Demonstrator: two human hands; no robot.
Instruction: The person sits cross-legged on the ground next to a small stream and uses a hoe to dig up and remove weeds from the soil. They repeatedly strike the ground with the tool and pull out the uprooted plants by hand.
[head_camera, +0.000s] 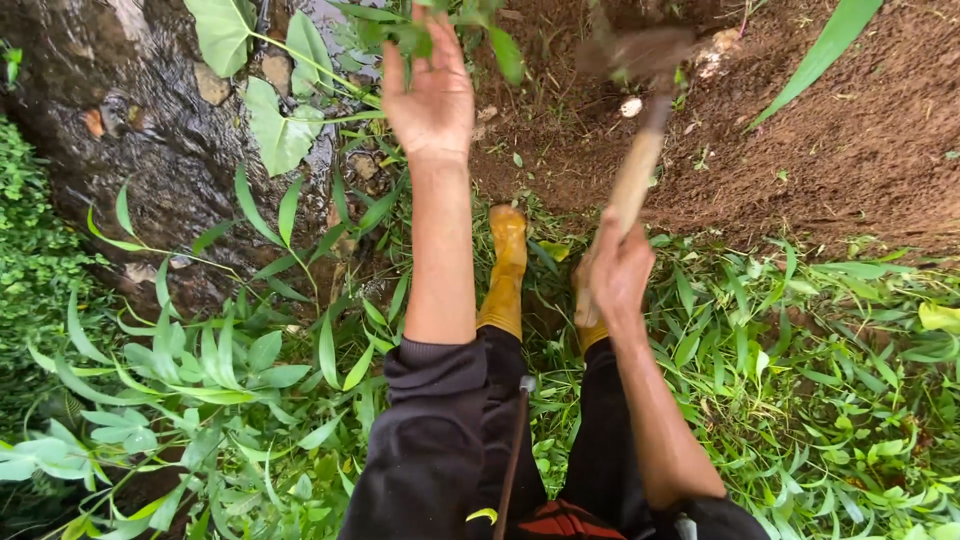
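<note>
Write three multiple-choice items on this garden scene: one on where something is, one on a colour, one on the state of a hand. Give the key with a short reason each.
1. Where does the bare soil lie?
A. upper right
B. lower left
C. bottom centre

2. What colour are the rubber boots?
A. blue
B. yellow
C. white

3. How is the left hand?
A. closed on a stone
B. tucked in a pocket
C. open, fingers spread, holding nothing

Key:
1 A, the brown dug earth fills the upper right, with grass below it.
2 B, both boots show yellow below the dark trousers.
3 C, its palm is open among the leaves, while the right hand grips the wooden handle of a hoe-like tool.
</note>
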